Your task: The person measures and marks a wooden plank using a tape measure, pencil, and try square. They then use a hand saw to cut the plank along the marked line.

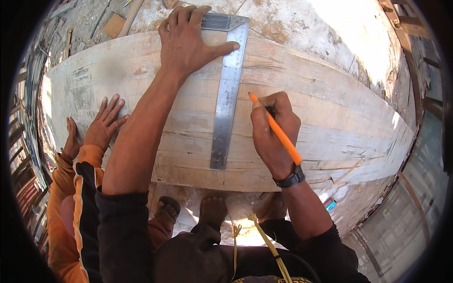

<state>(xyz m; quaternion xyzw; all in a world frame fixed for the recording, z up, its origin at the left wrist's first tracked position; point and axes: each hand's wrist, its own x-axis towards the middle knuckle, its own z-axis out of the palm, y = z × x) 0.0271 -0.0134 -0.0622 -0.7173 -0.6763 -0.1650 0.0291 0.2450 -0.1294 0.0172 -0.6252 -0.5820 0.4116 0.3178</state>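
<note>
A worn wooden board (306, 104) spans the view from left to right. Across it lies a try square, its steel blade (225, 99) running toward me and its dark handle (219, 21) set along the board's far edge. My left hand (185, 40) presses the square there, fingers curled over the handle and thumb resting on the blade. To the right of the blade, my right hand (277, 129) grips an orange pencil (284, 140), its tip close to the board's surface; whether it touches I cannot tell. A dark watch circles my right wrist.
At the left, another person's two hands (101, 127) rest on the board, in orange and black sleeves. Wood scraps (114, 25) lie on the ground beyond the far edge. Bare feet (213, 210) stand below the near edge. A small teal object (330, 204) lies near the right.
</note>
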